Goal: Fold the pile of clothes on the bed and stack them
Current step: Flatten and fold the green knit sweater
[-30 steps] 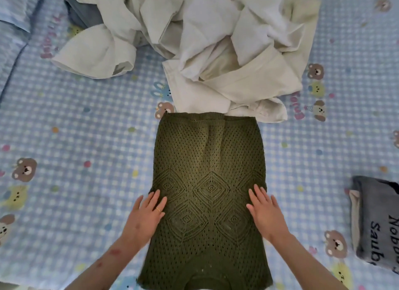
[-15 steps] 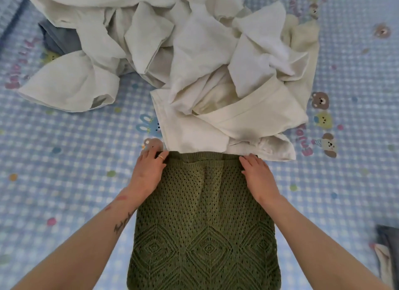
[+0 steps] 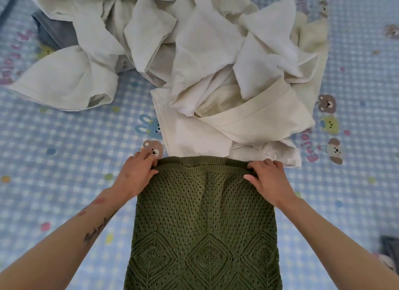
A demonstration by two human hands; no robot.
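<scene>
Pinching the far ribbed hem of an olive green openwork knit garment (image 3: 204,225), left hand (image 3: 136,174) at one corner, right hand (image 3: 267,179) at the other, apparently to draw that edge back toward the body for a fold. Spread flat down the blue checked bedsheet (image 3: 64,160), hem just touching the unfolded heap of cream clothes (image 3: 205,63) beyond the fingers.

An olive-green open-knit garment (image 3: 205,220) with a diamond pattern lies flat and lengthwise on the bed, its ribbed far hem lifted slightly. Just beyond that hem sits the rumpled pile of cream-white clothes (image 3: 194,58), unfolded.
</scene>
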